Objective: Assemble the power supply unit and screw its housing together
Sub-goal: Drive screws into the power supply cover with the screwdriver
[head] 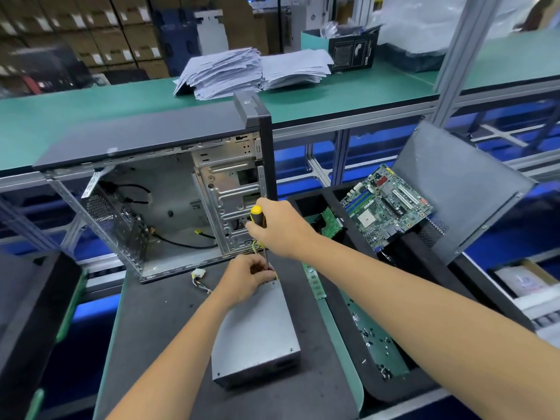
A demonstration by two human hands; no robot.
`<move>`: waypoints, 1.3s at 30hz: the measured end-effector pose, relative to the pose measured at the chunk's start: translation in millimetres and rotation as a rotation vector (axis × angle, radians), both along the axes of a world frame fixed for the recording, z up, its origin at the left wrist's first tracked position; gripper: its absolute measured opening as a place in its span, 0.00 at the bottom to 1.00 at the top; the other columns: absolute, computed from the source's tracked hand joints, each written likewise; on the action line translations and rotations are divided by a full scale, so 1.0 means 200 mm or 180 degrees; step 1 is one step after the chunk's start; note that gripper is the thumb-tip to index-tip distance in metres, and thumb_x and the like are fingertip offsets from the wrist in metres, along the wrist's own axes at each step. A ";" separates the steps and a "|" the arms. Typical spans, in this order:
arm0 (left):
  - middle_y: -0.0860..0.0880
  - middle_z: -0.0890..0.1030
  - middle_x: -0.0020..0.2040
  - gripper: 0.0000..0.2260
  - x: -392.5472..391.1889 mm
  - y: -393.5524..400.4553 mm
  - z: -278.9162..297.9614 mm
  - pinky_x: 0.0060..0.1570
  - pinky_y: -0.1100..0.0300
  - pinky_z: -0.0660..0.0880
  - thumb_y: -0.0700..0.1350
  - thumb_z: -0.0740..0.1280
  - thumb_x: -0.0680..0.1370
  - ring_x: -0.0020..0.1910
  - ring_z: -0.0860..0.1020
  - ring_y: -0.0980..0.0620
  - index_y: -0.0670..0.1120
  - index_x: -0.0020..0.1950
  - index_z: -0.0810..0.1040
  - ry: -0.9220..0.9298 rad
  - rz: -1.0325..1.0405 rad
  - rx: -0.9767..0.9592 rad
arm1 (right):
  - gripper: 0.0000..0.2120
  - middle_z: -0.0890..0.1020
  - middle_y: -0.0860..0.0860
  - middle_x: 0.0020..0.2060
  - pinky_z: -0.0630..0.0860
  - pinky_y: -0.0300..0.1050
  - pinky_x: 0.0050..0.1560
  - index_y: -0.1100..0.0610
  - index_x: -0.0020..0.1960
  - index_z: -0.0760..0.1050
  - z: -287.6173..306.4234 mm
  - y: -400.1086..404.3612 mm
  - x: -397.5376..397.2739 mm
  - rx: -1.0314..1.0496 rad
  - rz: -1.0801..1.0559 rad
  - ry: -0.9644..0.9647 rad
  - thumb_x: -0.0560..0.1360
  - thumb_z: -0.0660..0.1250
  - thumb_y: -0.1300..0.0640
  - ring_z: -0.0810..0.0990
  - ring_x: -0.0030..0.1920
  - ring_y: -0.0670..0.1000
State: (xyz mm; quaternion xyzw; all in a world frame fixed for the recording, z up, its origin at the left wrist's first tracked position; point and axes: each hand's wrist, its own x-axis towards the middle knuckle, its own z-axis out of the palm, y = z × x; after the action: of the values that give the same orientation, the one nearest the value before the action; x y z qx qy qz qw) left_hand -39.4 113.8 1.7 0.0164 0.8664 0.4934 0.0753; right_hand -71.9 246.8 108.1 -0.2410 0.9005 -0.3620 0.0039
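Right hand (280,230) grips a yellow-capped screwdriver (261,234) upright over the power supply unit's (257,334) 12 o'clock corner; left hand (248,275) pinches the shaft there. Rigid, likely weighty steel box, mid-tabletop (151,328); best held by its edges

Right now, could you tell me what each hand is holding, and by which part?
The right hand grips the screwdriver by its yellow-and-black handle. The left hand steadies its shaft near the tip, at the far corner of the power supply unit.

Bare forearms; hands (260,253) seemingly ungloved, no sleeves
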 end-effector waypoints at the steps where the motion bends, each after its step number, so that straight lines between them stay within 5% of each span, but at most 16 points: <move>1: 0.51 0.83 0.37 0.04 0.00 0.01 0.00 0.35 0.65 0.73 0.37 0.72 0.74 0.33 0.75 0.57 0.37 0.41 0.79 0.0015 -0.0003 -0.0020 | 0.11 0.75 0.53 0.32 0.69 0.45 0.32 0.58 0.40 0.66 0.00 0.00 0.00 0.0017 0.0003 -0.0007 0.78 0.64 0.56 0.72 0.31 0.51; 9: 0.52 0.83 0.39 0.06 0.01 0.01 -0.03 0.38 0.62 0.71 0.38 0.71 0.74 0.31 0.74 0.60 0.46 0.38 0.79 0.0243 -0.0087 -0.0423 | 0.10 0.75 0.52 0.33 0.71 0.45 0.33 0.60 0.42 0.69 -0.02 0.05 -0.01 0.0055 -0.0060 -0.0110 0.76 0.66 0.55 0.73 0.32 0.51; 21: 0.53 0.81 0.43 0.02 0.03 0.02 -0.09 0.45 0.59 0.71 0.39 0.71 0.73 0.41 0.76 0.55 0.44 0.41 0.80 0.0466 -0.0093 -0.0767 | 0.12 0.73 0.52 0.35 0.67 0.43 0.30 0.56 0.40 0.65 -0.06 0.04 -0.02 0.0565 0.0156 -0.0151 0.75 0.68 0.55 0.72 0.33 0.53; 29: 0.51 0.81 0.43 0.05 0.04 0.03 -0.12 0.50 0.53 0.74 0.37 0.72 0.72 0.45 0.78 0.50 0.45 0.39 0.79 0.0613 -0.0112 -0.0772 | 0.07 0.75 0.53 0.40 0.74 0.49 0.41 0.59 0.47 0.71 -0.03 0.05 -0.01 0.0889 0.0557 -0.0356 0.75 0.68 0.58 0.74 0.40 0.54; 34: 0.52 0.81 0.42 0.02 0.06 0.02 -0.13 0.49 0.58 0.74 0.37 0.73 0.72 0.44 0.78 0.52 0.43 0.41 0.83 0.0682 -0.0047 -0.0665 | 0.07 0.78 0.55 0.45 0.77 0.50 0.44 0.60 0.47 0.71 -0.02 0.03 -0.01 0.0936 0.0632 -0.0381 0.75 0.68 0.58 0.78 0.44 0.55; 39: 0.54 0.82 0.43 0.04 0.07 0.02 -0.14 0.45 0.72 0.69 0.36 0.71 0.73 0.44 0.77 0.57 0.45 0.44 0.84 0.0671 0.0088 -0.0580 | 0.07 0.76 0.50 0.41 0.70 0.40 0.36 0.57 0.44 0.72 0.00 0.03 -0.01 0.1086 0.0793 -0.0308 0.73 0.70 0.60 0.74 0.42 0.50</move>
State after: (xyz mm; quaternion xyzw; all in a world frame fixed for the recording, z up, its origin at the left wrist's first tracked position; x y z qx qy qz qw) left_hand -24.7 117.1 -27.3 0.0493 0.9108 0.4093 -0.0217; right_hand -73.9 253.2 108.7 -0.3287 0.9107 -0.2122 0.1327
